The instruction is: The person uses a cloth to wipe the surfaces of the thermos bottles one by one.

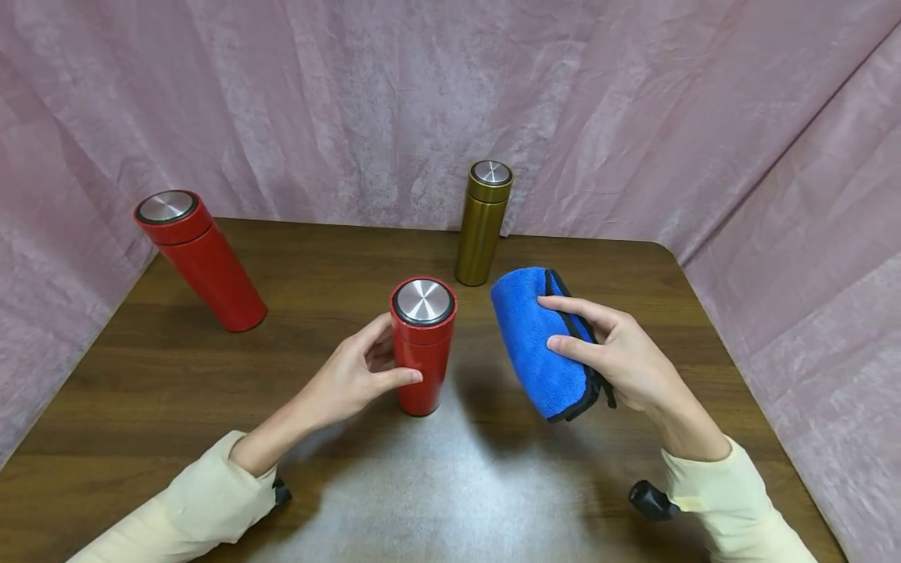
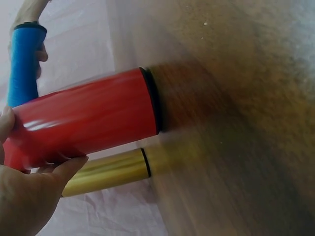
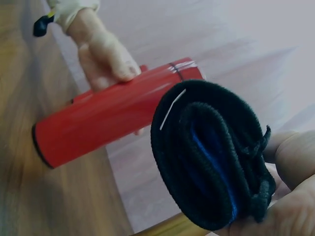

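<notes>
Near the middle of the table, my left hand grips a red thermos flask with a silver lid, thumb across its near side. In the left wrist view this red flask fills the middle, its black-rimmed base at the right. My right hand holds a rolled blue towel with black edging, to the right of the flask and apart from it. The right wrist view looks at the towel's rolled end, with the black edging wound in layers. Whether the gripped flask touches the table cannot be told.
A gold thermos flask stands upright near the table's back edge. Another red flask stands at the far left. Pink curtains hang behind and beside the brown wooden table.
</notes>
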Tool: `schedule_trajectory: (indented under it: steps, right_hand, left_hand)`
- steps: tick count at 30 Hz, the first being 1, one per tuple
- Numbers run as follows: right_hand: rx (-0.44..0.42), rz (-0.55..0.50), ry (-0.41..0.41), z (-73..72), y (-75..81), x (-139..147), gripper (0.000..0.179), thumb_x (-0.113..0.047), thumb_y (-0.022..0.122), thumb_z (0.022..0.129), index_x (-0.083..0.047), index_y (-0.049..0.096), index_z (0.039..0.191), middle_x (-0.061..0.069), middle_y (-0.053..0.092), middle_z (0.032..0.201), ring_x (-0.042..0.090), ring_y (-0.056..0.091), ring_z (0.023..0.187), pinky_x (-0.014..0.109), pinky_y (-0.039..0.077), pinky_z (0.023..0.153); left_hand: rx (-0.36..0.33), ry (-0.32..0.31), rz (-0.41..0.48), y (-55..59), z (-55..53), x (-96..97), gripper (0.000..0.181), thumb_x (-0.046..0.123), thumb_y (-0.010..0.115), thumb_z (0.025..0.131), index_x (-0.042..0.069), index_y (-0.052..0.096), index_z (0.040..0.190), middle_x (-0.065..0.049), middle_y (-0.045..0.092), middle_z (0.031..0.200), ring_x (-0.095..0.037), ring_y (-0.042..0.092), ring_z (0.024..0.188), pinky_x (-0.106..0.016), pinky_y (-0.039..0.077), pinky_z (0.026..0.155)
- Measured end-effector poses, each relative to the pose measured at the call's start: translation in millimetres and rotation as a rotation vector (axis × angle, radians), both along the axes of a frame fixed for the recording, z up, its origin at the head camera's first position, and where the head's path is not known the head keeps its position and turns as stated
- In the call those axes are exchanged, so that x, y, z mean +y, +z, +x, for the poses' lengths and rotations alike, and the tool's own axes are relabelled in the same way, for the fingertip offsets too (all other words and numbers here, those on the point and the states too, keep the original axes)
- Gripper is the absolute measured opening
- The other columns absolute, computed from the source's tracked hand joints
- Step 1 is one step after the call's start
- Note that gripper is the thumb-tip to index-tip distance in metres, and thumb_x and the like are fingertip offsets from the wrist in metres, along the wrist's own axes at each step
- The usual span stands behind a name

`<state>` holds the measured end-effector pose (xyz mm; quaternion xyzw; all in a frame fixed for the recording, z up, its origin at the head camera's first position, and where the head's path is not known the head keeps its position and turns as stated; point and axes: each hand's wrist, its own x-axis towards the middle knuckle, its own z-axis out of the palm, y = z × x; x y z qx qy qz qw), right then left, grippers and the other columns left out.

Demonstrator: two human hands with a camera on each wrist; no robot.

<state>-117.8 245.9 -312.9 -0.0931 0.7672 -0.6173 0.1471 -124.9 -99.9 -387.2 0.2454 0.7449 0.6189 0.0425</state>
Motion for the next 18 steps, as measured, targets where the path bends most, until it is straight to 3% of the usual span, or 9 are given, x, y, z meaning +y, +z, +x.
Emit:
schedule_trajectory:
  steps: [7,18]
  right_hand:
    - [0.06,-0.08,0.069,11.1,13.2,-2,0.045,-0.003,0.067,0.1,-0.015,0.063,0.143,0.023,0.053,0.139,0.031,0.07,0.103,0.045,0.063,0.081]
    - [0.186,-0.068,0.154,18.3,36.5,-22,0.042,0.001,0.067,0.098,-0.017,0.068,0.137,0.021,0.058,0.134,0.036,0.065,0.11,0.046,0.063,0.084]
  left_hand:
    - [-0.003,-0.021,0.032,-2.0,3.0,-0.2,0.07,-0.004,0.083,0.084,0.0,0.051,0.145,-0.014,0.062,0.135,-0.026,0.067,0.117,-0.033,0.053,0.103]
    - [0.023,-0.017,0.056,-4.5,4.1,-2.2,0.076,-0.005,0.083,0.083,0.002,0.046,0.149,-0.015,0.06,0.14,-0.025,0.062,0.124,-0.031,0.05,0.107]
